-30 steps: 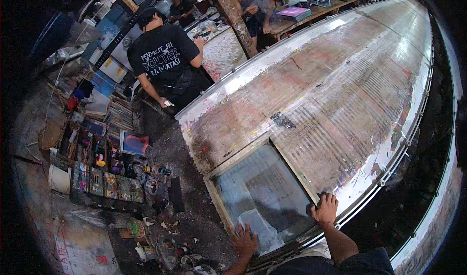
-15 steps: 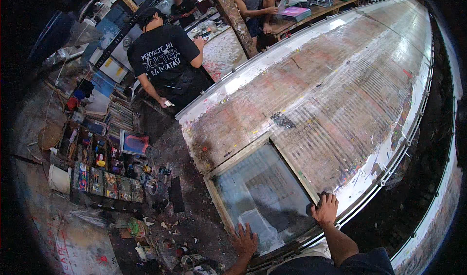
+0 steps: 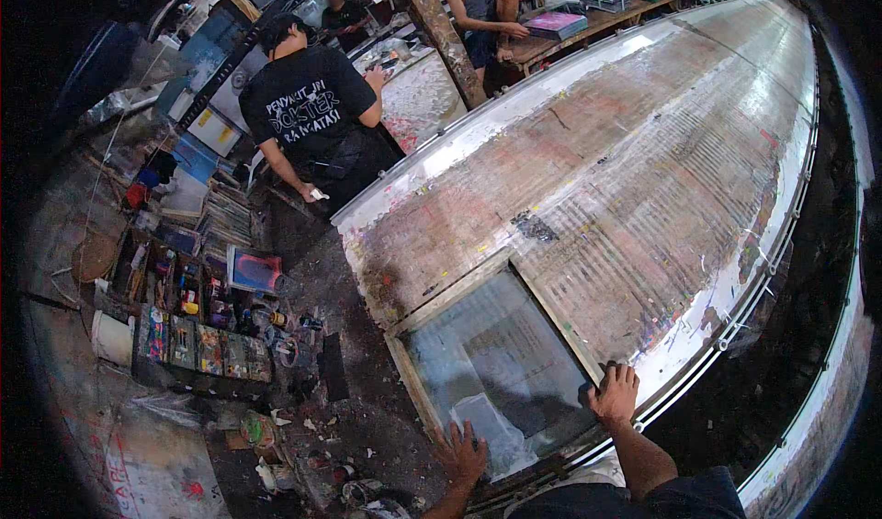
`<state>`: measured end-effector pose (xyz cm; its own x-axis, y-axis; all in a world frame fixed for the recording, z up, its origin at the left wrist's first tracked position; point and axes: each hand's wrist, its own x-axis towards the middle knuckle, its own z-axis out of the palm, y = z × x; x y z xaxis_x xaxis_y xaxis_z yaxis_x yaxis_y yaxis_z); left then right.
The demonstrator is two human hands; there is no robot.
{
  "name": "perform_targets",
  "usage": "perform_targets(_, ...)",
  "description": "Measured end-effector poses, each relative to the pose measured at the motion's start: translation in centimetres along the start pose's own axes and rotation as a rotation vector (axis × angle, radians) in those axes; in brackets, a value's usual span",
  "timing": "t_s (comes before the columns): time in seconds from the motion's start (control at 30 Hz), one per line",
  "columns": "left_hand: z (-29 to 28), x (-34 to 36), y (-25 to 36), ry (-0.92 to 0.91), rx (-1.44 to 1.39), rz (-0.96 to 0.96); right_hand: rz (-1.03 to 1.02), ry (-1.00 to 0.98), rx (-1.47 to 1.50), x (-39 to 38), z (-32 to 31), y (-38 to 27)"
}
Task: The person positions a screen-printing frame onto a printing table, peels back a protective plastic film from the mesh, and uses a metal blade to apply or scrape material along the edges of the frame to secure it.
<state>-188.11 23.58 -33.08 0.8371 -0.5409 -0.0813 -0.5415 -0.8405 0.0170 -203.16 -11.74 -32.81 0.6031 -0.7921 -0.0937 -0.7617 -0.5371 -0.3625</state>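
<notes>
Both hands lie spread flat on the wood-framed grey mesh printing screen (image 3: 496,367), left hand (image 3: 462,455) at its near corner, right hand (image 3: 616,395) on its right edge, long axis running away.

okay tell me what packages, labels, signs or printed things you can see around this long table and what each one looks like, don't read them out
Printing frame: near table end, between left hand and right hand; rectangular, wood-edged, grey mesh.
Printed shirt: on a person left of the table; black, white lettering.
Paint jars: floor shelf, left; rows with colourful labels.
Pink stack: far bench; flat, rectangular.
White bucket: far left; round.
</notes>
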Motion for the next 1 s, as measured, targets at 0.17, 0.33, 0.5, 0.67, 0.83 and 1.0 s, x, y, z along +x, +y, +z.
perform_targets(0.17,-0.10,-0.03,0.09,0.028,0.107,0.029,0.006,0.001,0.031,0.06,-0.05,-0.16)
perform_targets(0.33,0.16,-0.06,-0.29,0.036,-0.040,0.031,-0.022,0.052,0.052,0.03,-0.14,-0.16)
perform_targets(0.5,0.53,-0.16,-0.15,0.027,0.049,0.007,-0.019,0.041,0.038,0.00,0.16,0.04)
perform_targets(0.67,0.60,-0.20,-0.22,0.051,0.059,0.019,-0.026,0.059,0.028,0.02,0.45,0.11)
perform_targets(0.83,0.70,-0.23,-0.37,0.076,0.030,0.038,-0.023,0.051,0.058,0.04,0.09,-0.05)
perform_targets(1.0,0.13,-0.27,0.07,-0.041,0.009,-0.041,-0.035,0.073,0.037,0.03,0.01,-0.05)
